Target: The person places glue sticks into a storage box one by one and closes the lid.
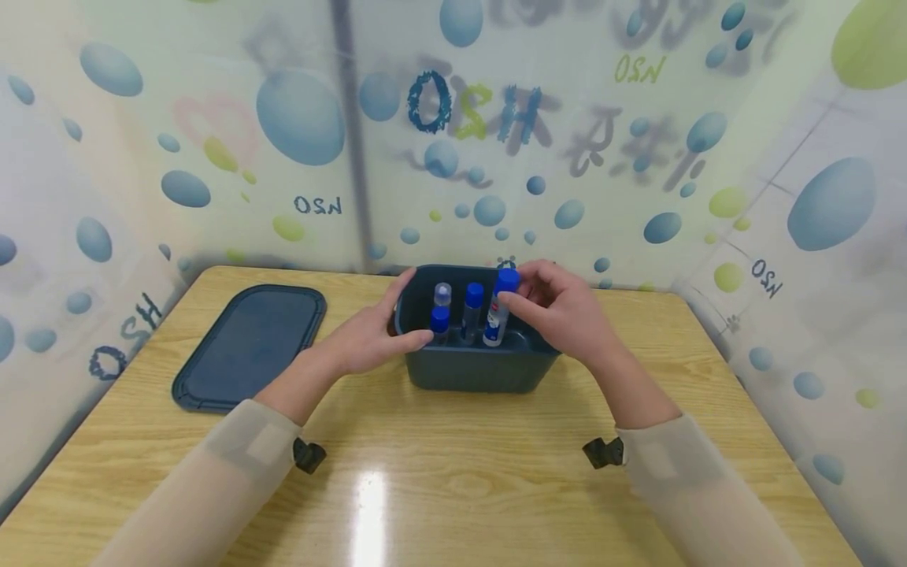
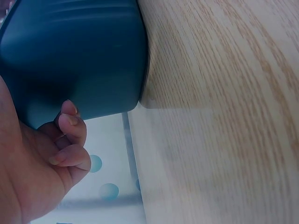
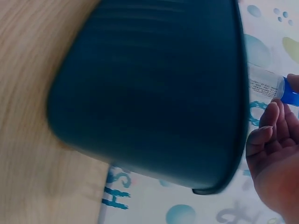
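Observation:
A dark blue-grey plastic bin point(image 1: 482, 370) stands on the table with several tubes upright inside. My right hand point(image 1: 567, 311) pinches the blue cap of a white-labelled glue stick point(image 1: 494, 324), tilted at the bin's right part; in the right wrist view the glue stick point(image 3: 266, 81) shows past the rim. My left hand point(image 1: 368, 335) holds the bin's left end, thumb over the front rim. Its other fingers point(image 2: 72, 154) curl by the outer wall in the left wrist view. Beside the glue stick are a blue-capped tube point(image 1: 472, 311), a shorter blue-capped one point(image 1: 440, 321) and a clear-topped one point(image 1: 442, 294).
A dark lid point(image 1: 251, 346) lies flat on the wooden table point(image 1: 453, 472), left of the bin. Behind the bin is a patterned wall sheet point(image 1: 489, 181), with further sheets on both sides. Light glares on the near tabletop.

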The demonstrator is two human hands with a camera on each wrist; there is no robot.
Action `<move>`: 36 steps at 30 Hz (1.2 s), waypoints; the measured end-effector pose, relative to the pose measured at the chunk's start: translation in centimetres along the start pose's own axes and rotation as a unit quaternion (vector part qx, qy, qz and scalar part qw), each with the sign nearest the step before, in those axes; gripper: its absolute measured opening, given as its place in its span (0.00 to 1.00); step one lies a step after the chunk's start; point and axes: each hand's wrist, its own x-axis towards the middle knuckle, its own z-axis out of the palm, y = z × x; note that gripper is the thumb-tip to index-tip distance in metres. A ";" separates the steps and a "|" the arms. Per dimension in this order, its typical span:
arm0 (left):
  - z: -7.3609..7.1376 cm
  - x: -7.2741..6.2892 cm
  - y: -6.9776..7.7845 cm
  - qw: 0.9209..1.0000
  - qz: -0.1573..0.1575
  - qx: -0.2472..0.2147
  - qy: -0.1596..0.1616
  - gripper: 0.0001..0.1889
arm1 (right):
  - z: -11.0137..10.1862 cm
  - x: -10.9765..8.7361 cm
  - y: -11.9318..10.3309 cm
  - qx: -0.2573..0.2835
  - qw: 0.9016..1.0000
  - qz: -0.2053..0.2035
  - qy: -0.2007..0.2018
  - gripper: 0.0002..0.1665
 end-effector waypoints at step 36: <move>0.2 0.1 -0.2 1.000 -0.003 0.006 0.005 0.58 | 3.0 1.6 1.6 -0.020 0.997 0.041 -0.055 0.15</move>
